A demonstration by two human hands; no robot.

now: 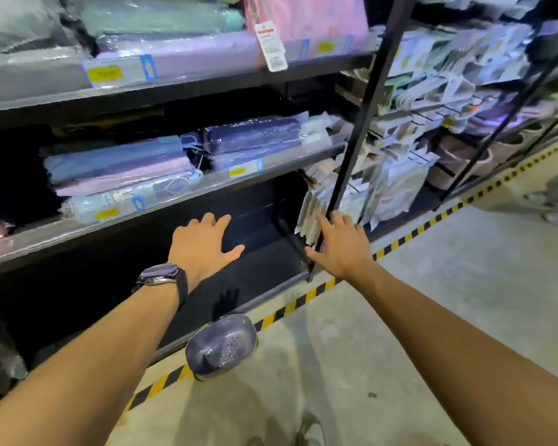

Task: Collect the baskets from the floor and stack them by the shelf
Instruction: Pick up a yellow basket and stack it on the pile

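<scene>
Both my arms reach forward toward the black store shelf [187,191]. My left hand [203,246], with a dark watch on its wrist, hovers with spread fingers in front of the dark bottom bay [255,272] and holds nothing. My right hand [339,246] is also spread and empty, its fingers close to the black upright post [351,156]; I cannot tell whether they touch it. Dark stepped shapes [255,217] lie deep in the bottom bay, too dim to identify. No basket is plainly visible.
Wrapped bedding packs [120,175] fill the upper shelves, and hanging packets [390,188] crowd the bay to the right. Yellow-black tape [303,297] runs along the shelf base on the concrete floor [432,300]. My purple shoe [221,347] stands on the tape.
</scene>
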